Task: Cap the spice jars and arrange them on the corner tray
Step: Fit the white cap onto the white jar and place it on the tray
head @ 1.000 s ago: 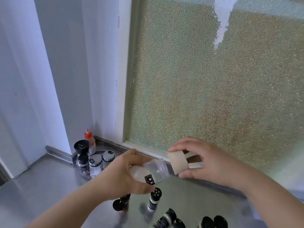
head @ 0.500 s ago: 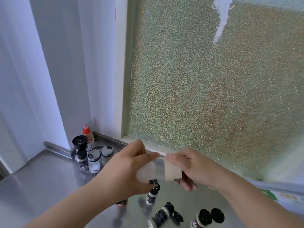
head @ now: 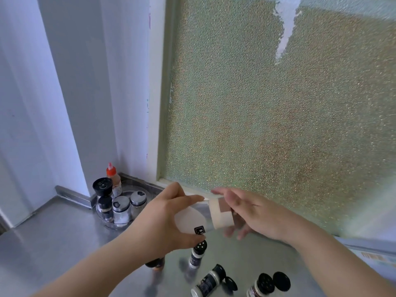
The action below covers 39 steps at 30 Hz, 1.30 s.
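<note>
No legible text is found anywhere. A small black square label [head: 199,230] with a white mark is seen on the clear jar [head: 192,219], but the mark cannot be read. Dark labels are carried by the lying jar [head: 207,282], the small upright jar [head: 197,255] and the dark jar on the corner tray [head: 105,209]; their print is too small and blurred to be made out. A green and orange printed strip [head: 374,257] is visible at the right edge below the window, its characters unreadable. No brands, numbers or signs can be identified.
</note>
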### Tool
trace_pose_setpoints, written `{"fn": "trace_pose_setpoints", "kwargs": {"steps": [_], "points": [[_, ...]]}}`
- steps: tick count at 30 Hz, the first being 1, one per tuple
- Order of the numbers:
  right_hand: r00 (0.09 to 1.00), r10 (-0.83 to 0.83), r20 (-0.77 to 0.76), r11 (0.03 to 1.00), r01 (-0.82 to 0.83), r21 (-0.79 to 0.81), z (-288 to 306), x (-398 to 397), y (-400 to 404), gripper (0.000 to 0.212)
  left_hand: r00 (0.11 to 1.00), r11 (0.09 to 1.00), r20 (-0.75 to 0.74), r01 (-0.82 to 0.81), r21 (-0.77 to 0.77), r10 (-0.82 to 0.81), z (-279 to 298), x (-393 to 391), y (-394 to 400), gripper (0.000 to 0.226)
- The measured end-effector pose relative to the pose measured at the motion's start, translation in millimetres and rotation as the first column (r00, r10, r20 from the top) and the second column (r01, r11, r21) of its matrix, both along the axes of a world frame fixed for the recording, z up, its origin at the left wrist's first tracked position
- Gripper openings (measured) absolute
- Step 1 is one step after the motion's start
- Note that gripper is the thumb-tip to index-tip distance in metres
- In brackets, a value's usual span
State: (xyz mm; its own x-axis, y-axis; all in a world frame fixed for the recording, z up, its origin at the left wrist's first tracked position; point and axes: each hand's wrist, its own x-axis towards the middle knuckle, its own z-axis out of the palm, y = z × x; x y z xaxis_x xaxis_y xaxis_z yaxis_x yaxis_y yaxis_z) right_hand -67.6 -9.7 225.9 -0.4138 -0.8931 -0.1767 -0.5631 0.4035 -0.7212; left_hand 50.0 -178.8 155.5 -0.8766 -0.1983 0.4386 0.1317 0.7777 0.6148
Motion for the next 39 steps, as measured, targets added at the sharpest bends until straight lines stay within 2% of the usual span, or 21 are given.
{"fn": "trace_pose_setpoints", "kwargs": {"steps": [3, 5, 6, 9, 12, 14, 15, 16, 18, 19, 22, 25, 28, 32, 35, 39], "points": [[0.982, 0.079, -0.173, 0.997, -0.079, 0.009, 4, -9, 4, 0.053, 1.0, 1.0, -0.001, -0.028, 0.012, 0.028, -1, 1, -4, 0.071], [0.969, 0.043, -0.242, 0.998, -0.054, -0.038, -2, -7, -2, 0.029, 0.999, 0.999, -0.004, -0.032, -0.004, 0.032, -3, 2, -4, 0.071], [0.974, 0.013, -0.224, 0.998, -0.026, -0.056, -6, -5, -5, 0.022, 0.999, 0.999, 0.001, -0.032, -0.009, 0.032, -5, 3, -3, 0.071], [0.993, -0.02, -0.118, 0.999, 0.015, -0.049, -9, 0, -10, 0.045, 0.999, 0.999, 0.015, -0.048, -0.004, 0.048, -9, 6, -4, 0.072], [0.984, 0.079, -0.162, 0.997, -0.081, -0.003, -5, -8, -9, 0.055, 0.994, 0.994, 0.019, -0.108, 0.032, 0.108, -7, 9, -11, 0.074], [0.972, 0.082, -0.221, 0.996, -0.084, -0.003, -10, -6, -13, 0.044, 0.992, 0.992, -0.011, -0.123, -0.04, 0.122, -6, 10, -14, 0.071], [0.975, 0.066, -0.211, 0.997, -0.071, -0.014, -15, -3, -17, 0.033, 0.993, 0.988, -0.019, -0.12, -0.098, 0.118, -6, 11, -13, 0.069], [0.985, 0.04, -0.167, 0.998, -0.047, -0.038, -18, 1, -20, 0.031, 0.993, 0.984, -0.016, -0.116, -0.138, 0.115, -5, 13, -13, 0.067], [0.998, 0.007, -0.064, 0.999, -0.01, -0.044, -22, 5, -23, 0.047, 0.994, 0.982, -0.004, -0.111, -0.154, 0.112, -8, 16, -13, 0.066], [0.997, 0.032, -0.076, 0.999, -0.034, -0.024, -22, 5, -25, 0.048, 0.993, 0.984, -0.001, -0.121, -0.13, 0.122, -10, 17, -15, 0.066], [0.982, 0.09, -0.168, 0.996, -0.09, 0.005, -21, -2, -30, 0.051, 0.986, 0.982, 0.023, -0.163, -0.091, 0.166, -16, 19, -23, 0.069], [0.92, 0.089, -0.381, 0.994, -0.107, -0.026, -27, 2, -43, 0.032, 0.978, 0.968, 0.056, -0.191, -0.165, 0.203, -19, 19, -29, 0.067], [0.889, 0.071, -0.453, 0.996, -0.089, -0.018, -38, 6, -58, 0.035, 0.973, 0.966, 0.068, -0.206, -0.158, 0.219, -30, 18, -35, 0.07], [0.924, 0.126, -0.362, 0.991, -0.132, 0.008, -44, -1, -76, 0.045, 0.969, 0.978, 0.151, -0.206, 0.039, 0.197, -40, 18, -54, 0.08], [0.919, 0.127, -0.373, 0.987, -0.154, -0.043, -56, -2, -90, 0.038, 0.964, 0.969, 0.101, -0.242, -0.051, 0.247, -45, 17, -66, 0.075], [0.925, 0.085, -0.372, 0.993, -0.107, -0.041, -80, -1, -117, 0.039, 0.953, 0.964, 0.159, -0.245, -0.106, 0.26, -68, 13, -84, 0.07]]}}
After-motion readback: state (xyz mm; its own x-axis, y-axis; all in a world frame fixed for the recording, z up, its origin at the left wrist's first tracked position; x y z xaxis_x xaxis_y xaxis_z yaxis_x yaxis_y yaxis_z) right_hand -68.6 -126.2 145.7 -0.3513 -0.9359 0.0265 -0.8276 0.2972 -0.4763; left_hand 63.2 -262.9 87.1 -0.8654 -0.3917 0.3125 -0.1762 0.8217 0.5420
